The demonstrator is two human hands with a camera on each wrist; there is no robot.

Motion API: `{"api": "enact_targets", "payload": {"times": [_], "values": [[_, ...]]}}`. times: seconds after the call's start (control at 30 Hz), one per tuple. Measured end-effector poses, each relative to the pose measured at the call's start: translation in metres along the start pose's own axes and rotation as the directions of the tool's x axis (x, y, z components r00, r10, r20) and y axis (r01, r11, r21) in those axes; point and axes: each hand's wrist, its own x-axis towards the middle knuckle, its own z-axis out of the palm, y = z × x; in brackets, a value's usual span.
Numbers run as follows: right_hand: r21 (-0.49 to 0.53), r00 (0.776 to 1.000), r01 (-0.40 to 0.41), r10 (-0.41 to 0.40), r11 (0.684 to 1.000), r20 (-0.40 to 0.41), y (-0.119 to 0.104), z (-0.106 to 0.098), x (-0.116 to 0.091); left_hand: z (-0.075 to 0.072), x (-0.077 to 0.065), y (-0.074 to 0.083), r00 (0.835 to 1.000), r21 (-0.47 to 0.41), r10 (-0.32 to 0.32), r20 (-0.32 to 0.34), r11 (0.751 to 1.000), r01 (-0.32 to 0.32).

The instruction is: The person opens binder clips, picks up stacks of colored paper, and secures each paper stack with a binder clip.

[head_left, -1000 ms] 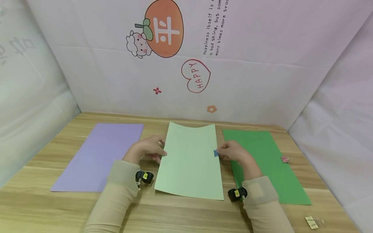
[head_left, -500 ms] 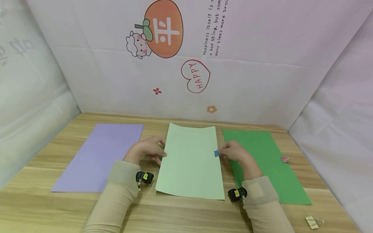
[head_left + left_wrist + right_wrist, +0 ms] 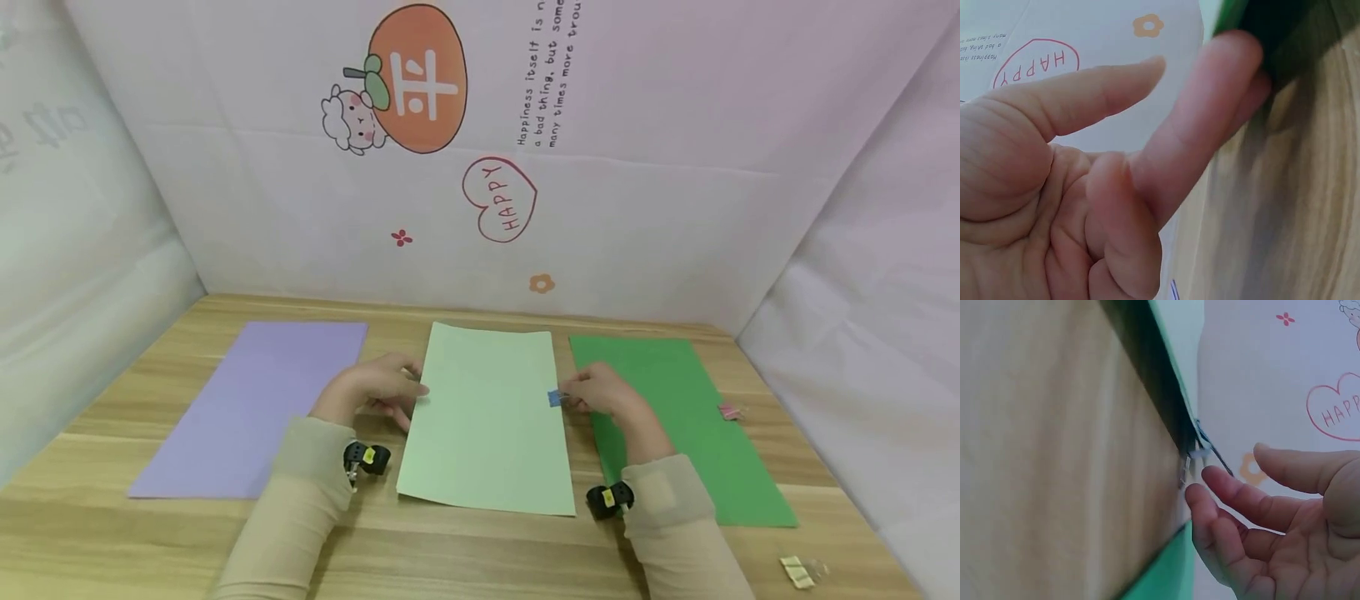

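A pale green sheet of paper lies in the middle of the table, raised at its sides in the wrist views. A blue binder clip grips its right edge, with a wire lever now showing. My left hand is at the left edge; in the left wrist view a straight finger supports the edge from below, and the thumb stands apart. Beside the clip is my right hand. Its fingertips are close to the clip's lever, with the thumb spread away.
A purple sheet lies to the left. On the right is a dark green sheet with a pink binder clip on its right edge. A yellow binder clip rests near the front right. A white cloth rises behind the table.
The pale green sheet's far edge has flattened. My right fingers have loosened from the blue clip, and its wire lever shows between them and the paper. The head view has shifted slightly.
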Motion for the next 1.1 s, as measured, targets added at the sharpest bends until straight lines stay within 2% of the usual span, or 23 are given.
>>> {"api": "enact_targets", "payload": {"times": [0.2, 0.3, 0.37, 0.47, 0.57, 0.63, 0.67, 0.77, 0.87, 1.0, 1.1], "values": [[-0.032, 0.999, 0.037, -0.037, 0.999, -0.003, -0.006, -0.014, -0.012, -0.010, -0.006, 0.000, 1.000, 0.016, 0.015, -0.022, 1.000, -0.015], [-0.060, 0.998, 0.056, -0.056, 0.997, -0.006, -0.012, -0.022, -0.021, -0.016, -0.011, 0.003, 0.996, 0.072, 0.078, -0.048, 0.995, -0.075], [-0.076, 0.997, 0.076, -0.077, 0.994, -0.011, -0.016, -0.026, -0.027, -0.020, -0.014, 0.006, 0.988, 0.141, 0.141, -0.060, 0.981, -0.131], [-0.088, 0.993, 0.119, -0.120, 0.989, -0.006, -0.020, -0.032, -0.036, -0.026, -0.020, 0.009, 0.963, 0.294, 0.269, -0.035, 0.923, -0.247], [-0.103, 0.987, 0.162, -0.163, 0.981, -0.001, -0.020, -0.039, -0.046, -0.031, -0.029, 0.008, 0.921, 0.423, 0.390, 0.024, 0.830, -0.363], [-0.132, 0.983, 0.180, -0.182, 0.975, -0.003, -0.018, -0.045, -0.052, -0.031, -0.035, 0.005, 0.903, 0.478, 0.428, 0.042, 0.785, -0.394], [-0.146, 0.983, 0.183, -0.186, 0.972, -0.007, -0.017, -0.048, -0.054, -0.031, -0.039, 0.004, 0.899, 0.503, 0.436, 0.043, 0.768, -0.396], [-0.204, 0.978, 0.198, -0.206, 0.959, -0.018, -0.013, -0.058, -0.062, -0.032, -0.049, -0.003, 0.906, 0.576, 0.424, 0.011, 0.738, -0.352], [-0.241, 0.975, 0.206, -0.219, 0.948, -0.027, -0.008, -0.067, -0.068, -0.035, -0.057, -0.013, 0.897, 0.623, 0.442, -0.014, 0.706, -0.338], [-0.282, 0.973, 0.206, -0.226, 0.937, -0.040, -0.001, -0.078, -0.075, -0.041, -0.064, -0.027, 0.891, 0.666, 0.453, -0.035, 0.675, -0.318], [-0.303, 0.973, 0.199, -0.225, 0.932, -0.055, 0.006, -0.085, -0.082, -0.046, -0.069, -0.036, 0.898, 0.697, 0.437, -0.050, 0.660, -0.282]]}}
